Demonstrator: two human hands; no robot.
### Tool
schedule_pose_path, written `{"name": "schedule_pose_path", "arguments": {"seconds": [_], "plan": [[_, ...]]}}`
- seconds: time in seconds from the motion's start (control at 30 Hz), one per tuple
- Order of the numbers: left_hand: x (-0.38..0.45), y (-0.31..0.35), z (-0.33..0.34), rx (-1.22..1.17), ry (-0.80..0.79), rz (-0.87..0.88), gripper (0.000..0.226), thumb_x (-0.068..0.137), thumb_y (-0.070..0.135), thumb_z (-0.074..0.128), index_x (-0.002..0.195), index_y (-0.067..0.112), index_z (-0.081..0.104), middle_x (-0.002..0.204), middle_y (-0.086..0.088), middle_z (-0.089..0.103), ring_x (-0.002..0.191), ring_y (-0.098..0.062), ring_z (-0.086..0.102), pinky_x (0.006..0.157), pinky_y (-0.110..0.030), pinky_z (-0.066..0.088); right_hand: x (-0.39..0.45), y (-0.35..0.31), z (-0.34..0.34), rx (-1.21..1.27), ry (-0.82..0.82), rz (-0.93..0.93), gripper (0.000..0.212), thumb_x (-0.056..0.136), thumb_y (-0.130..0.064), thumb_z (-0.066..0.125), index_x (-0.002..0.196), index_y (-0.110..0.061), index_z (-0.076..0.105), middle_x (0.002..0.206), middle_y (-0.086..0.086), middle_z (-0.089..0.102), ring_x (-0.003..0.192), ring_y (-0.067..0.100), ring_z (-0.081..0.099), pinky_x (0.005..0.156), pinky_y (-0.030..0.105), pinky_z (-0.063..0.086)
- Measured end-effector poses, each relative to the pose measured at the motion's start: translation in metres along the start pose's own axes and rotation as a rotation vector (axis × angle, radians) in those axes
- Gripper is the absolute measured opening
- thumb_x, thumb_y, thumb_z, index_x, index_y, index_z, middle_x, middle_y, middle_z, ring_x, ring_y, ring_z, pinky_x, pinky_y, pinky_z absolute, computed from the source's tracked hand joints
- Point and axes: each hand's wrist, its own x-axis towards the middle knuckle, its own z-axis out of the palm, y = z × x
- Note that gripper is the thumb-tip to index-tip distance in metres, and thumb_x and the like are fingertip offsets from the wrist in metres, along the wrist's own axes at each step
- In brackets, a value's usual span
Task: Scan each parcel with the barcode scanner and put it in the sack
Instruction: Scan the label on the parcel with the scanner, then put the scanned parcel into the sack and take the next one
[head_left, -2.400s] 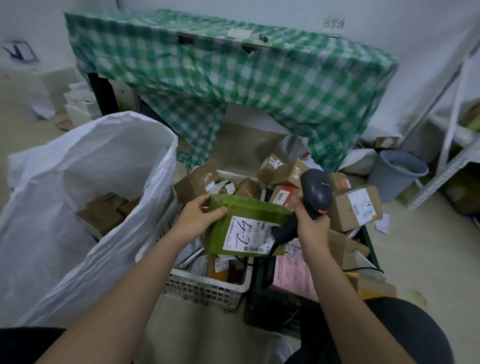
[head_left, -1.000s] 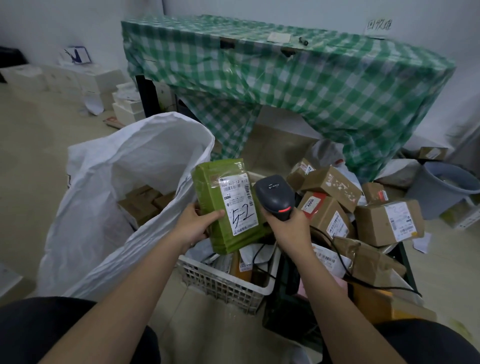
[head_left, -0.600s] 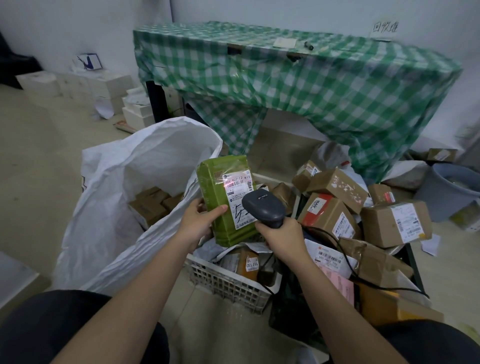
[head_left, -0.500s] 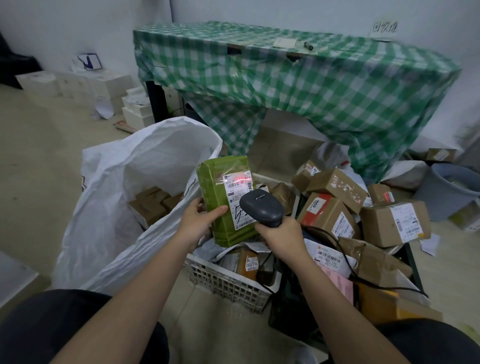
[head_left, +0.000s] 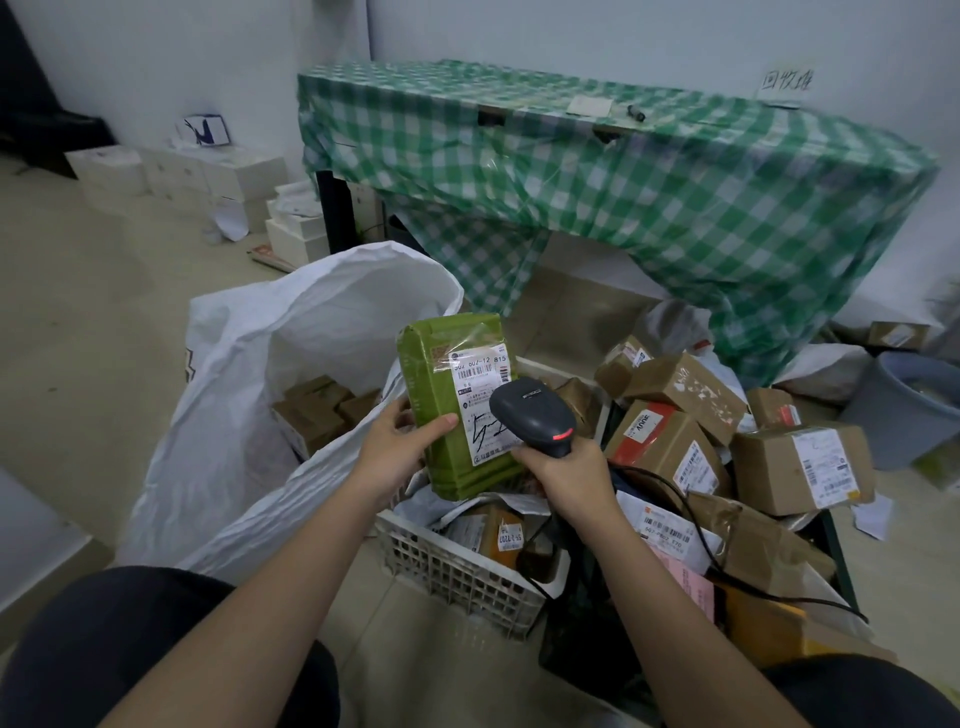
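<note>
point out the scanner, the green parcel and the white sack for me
barcode scanner (head_left: 530, 413): head view, on the top of its dark head.
green parcel (head_left: 441, 395): head view, on the bare green wrap left of the label.
white sack (head_left: 234, 415): head view, on its outer left wall.

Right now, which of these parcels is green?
The green parcel held upright in the left hand, beside the scanner; the other boxes piled to the right are brown cardboard.
</note>
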Motion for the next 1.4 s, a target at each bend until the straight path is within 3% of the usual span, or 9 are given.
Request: {"name": "schedule_pose_path", "arguments": {"seconds": [0.1,0.27,0.37,0.5,0.57,0.83,1.0,1.2,1.4], "plan": [[-0.009,0.006,-0.018,-0.030,0.075,0.025,0.053,0.080,0.027,0.076,0.127,0.017,0.055,0.113,0.002,0.065,0.091,-0.008,0.064,0.082,-0.035,0.055,-0.001,-0.006,0.005,0.128,0.013,-0.014,0.008,0.079,-0.010,0.076,0.082,-0.012,0.068,0.066,-0.001,0.062,0.062,0.010,0.054,0.061,0.026,0.042],[-0.022,0.022,-0.066,0.169,0.289,0.233,0.034,0.079,0.037,0.075,0.111,0.033,0.063,0.109,0.003,0.070,0.086,-0.002,0.066,0.073,-0.029,0.057,0.008,-0.014,0.029,0.078,0.040,-0.042,0.027,0.079,-0.008,0.074,0.061,-0.014,0.055,0.051,-0.005,0.051,0.052,0.007,0.045,0.051,0.022,0.036],[-0.025,0.033,-0.099,0.533,0.427,0.260,0.057,0.070,0.067,0.065,0.120,0.041,0.057,0.116,0.007,0.063,0.098,-0.014,0.064,0.079,-0.039,0.055,0.015,-0.018,0.048,0.050,0.016,-0.037,0.028,0.080,-0.007,0.073,0.062,-0.008,0.051,0.051,-0.001,0.048,0.051,0.009,0.043,0.054,0.027,0.034],[-0.014,0.049,-0.128,1.003,0.581,0.338,0.079,0.084,0.058,0.059,0.149,0.024,0.031,0.139,0.002,0.045,0.120,-0.022,0.050,0.075,-0.035,0.048,0.026,-0.024,0.070,0.052,0.001,-0.066,0.018,0.080,-0.004,0.071,0.075,0.008,0.058,0.062,0.014,0.052,0.060,0.020,0.045,0.060,0.032,0.032],[0.004,0.054,-0.140,1.075,0.618,0.365,0.080,0.086,0.057,0.057,0.151,0.021,0.026,0.141,0.000,0.044,0.121,-0.023,0.048,0.075,-0.037,0.048,0.035,-0.024,0.082,0.062,0.020,-0.059,0.014,0.080,-0.004,0.071,0.077,0.006,0.061,0.063,0.013,0.053,0.061,0.020,0.045,0.059,0.032,0.032],[0.130,0.080,-0.169,1.058,0.562,0.354,0.074,0.090,0.052,0.056,0.150,0.021,0.026,0.144,-0.005,0.040,0.125,-0.032,0.043,0.083,-0.042,0.046,0.116,-0.038,0.136,0.077,0.072,-0.077,0.030,0.078,-0.023,0.079,0.064,-0.007,0.057,0.054,0.006,0.052,0.053,0.015,0.048,0.055,0.029,0.035],[0.189,0.065,-0.175,1.045,0.487,0.288,0.076,0.089,0.056,0.054,0.151,0.023,0.024,0.144,-0.005,0.041,0.125,-0.031,0.044,0.088,-0.044,0.047,0.166,-0.055,0.193,0.054,0.127,-0.133,0.051,0.063,-0.047,0.086,0.091,-0.014,0.060,0.082,-0.002,0.064,0.073,0.011,0.059,0.059,0.023,0.040],[0.207,0.052,-0.178,1.009,0.400,0.261,0.078,0.087,0.057,0.057,0.151,0.025,0.026,0.145,-0.001,0.040,0.126,-0.025,0.046,0.089,-0.041,0.048,0.200,-0.060,0.228,-0.157,0.168,-0.104,0.025,0.079,-0.017,0.073,0.093,-0.015,0.053,0.086,0.004,0.059,0.077,0.022,0.055,0.065,0.026,0.035],[0.189,0.028,-0.181,1.008,0.308,0.253,0.076,0.087,0.054,0.060,0.150,0.023,0.030,0.147,0.001,0.041,0.128,-0.022,0.044,0.093,-0.038,0.045,0.194,-0.039,0.203,0.029,0.240,0.002,0.022,0.080,-0.009,0.071,0.099,-0.006,0.061,0.081,0.004,0.063,0.075,0.019,0.058,0.070,0.025,0.038]]}}
